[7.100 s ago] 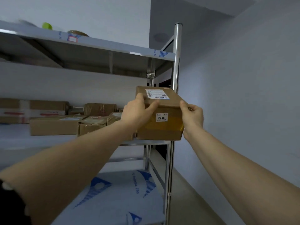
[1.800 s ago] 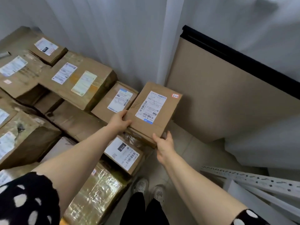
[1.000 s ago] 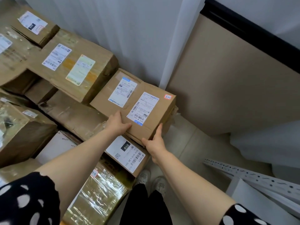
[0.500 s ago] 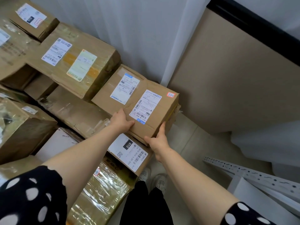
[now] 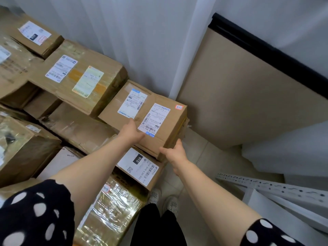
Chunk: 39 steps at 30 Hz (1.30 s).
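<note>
The small brown cardboard box with the red-edged sticker (image 5: 165,125) sits at the stack's far right end. It touches the flat labelled brown carton (image 5: 127,103) on its left and lies over the nearer brown carton marked 010 (image 5: 142,167). Right of it stands the tall beige board (image 5: 239,103). The white perforated metal rails (image 5: 266,187) lie near right.

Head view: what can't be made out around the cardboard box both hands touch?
Head view:
- shipping label on the cardboard box: print too small.
- left hand: fingers hidden behind its own back.
- right hand: palm hidden against the box side.
- taped parcel: cut off by bottom edge.
</note>
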### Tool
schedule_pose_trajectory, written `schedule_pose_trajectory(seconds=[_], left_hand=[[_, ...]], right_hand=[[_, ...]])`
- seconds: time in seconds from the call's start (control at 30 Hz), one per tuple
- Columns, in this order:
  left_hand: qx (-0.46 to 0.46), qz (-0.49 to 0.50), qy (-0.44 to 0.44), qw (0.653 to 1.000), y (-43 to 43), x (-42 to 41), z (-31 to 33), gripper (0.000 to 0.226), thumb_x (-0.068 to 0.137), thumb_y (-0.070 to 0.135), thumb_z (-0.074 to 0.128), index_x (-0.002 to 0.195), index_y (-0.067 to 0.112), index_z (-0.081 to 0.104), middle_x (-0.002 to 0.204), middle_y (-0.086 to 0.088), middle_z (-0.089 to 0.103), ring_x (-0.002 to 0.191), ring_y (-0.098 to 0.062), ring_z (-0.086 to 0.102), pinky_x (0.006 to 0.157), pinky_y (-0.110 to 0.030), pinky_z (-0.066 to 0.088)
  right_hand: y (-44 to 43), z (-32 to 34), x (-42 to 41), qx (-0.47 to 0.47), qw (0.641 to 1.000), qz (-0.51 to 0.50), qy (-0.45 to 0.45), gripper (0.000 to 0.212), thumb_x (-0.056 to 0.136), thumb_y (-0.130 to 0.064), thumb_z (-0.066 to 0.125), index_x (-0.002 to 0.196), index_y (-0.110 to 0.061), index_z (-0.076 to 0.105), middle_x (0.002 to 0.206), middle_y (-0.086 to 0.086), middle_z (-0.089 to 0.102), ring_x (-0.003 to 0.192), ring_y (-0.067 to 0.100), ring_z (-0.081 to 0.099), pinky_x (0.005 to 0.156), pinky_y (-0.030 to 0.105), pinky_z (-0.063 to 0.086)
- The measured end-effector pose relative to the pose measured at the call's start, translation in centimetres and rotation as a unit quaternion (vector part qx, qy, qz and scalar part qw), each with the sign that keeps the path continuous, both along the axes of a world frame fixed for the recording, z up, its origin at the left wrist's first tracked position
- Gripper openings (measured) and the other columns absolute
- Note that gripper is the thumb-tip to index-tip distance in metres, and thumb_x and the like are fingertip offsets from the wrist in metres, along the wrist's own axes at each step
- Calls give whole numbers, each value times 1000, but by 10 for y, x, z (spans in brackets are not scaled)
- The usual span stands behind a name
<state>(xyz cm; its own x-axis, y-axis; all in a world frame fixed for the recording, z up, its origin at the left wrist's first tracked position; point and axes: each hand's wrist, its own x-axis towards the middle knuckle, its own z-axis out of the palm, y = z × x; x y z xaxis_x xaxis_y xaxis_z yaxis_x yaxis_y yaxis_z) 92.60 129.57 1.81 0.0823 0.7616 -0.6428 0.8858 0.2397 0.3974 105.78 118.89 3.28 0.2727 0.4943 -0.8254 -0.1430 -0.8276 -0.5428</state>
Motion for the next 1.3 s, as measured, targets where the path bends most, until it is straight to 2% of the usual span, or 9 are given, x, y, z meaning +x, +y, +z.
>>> schedule_pose_trajectory(seconds=[0.1,0.17,0.3,0.4,0.5,0.67,0.73,0.87,1.3], left_hand=[[28,-38,0,999,-6,2,21,76,88,27,66,149,13,22,141,-11,46,116,-26,54,76,-30,50],[47,-75,7,996,-13,2,38,75,88,31,65,148,14,24,144,-12,43,127,-29,47,93,-38,45],[90,-132,18,987,-37,1,79,68,87,34,62,145,19,30,140,-9,44,126,-29,46,96,-41,45],[146,-201,68,966,-66,-4,112,68,87,35,55,147,26,25,137,-7,47,125,-29,45,102,-47,40],[197,-244,113,943,-105,-14,142,68,87,35,52,149,29,23,140,-4,45,129,-28,40,109,-49,27],[242,-308,155,907,-172,-42,186,71,89,41,50,151,29,17,153,-2,30,142,-26,22,115,-52,11],[244,-321,159,901,-196,-55,200,72,90,42,51,152,29,15,157,-1,23,145,-24,16,116,-53,7],[248,-336,159,894,-235,-77,224,74,90,42,52,152,27,14,159,0,18,147,-22,11,118,-53,4],[303,-457,109,829,-326,-161,256,69,91,46,49,151,31,18,156,0,24,145,-23,15,118,-48,11]], right_hand=[[-8,24,4,17,999,14,-33,79,89,-11,65,150,-13,15,142,5,46,128,22,46,97,28,38],[-15,40,6,30,997,34,-65,76,88,-13,66,148,-14,21,139,6,47,126,22,47,94,26,38],[-33,77,8,70,983,96,-143,79,81,-22,72,146,-17,28,142,8,42,126,24,46,105,34,40],[-56,106,10,100,957,158,-220,68,80,-25,72,138,-16,39,136,5,46,127,24,46,103,31,39],[-89,130,8,134,924,203,-296,59,73,-33,74,124,-18,49,128,3,54,121,25,51,99,40,45],[-151,166,-3,144,838,308,-428,79,77,-48,71,138,-12,36,143,3,42,134,26,35,110,42,32],[-174,176,-11,132,821,332,-445,87,78,-52,68,145,-13,29,151,4,34,141,26,26,114,44,25],[-217,195,-32,114,813,351,-451,94,83,-52,64,152,-13,14,160,4,13,147,24,8,119,42,9],[-337,230,-145,85,826,253,-496,94,83,-53,63,152,-14,13,160,4,12,147,24,8,119,40,7]])
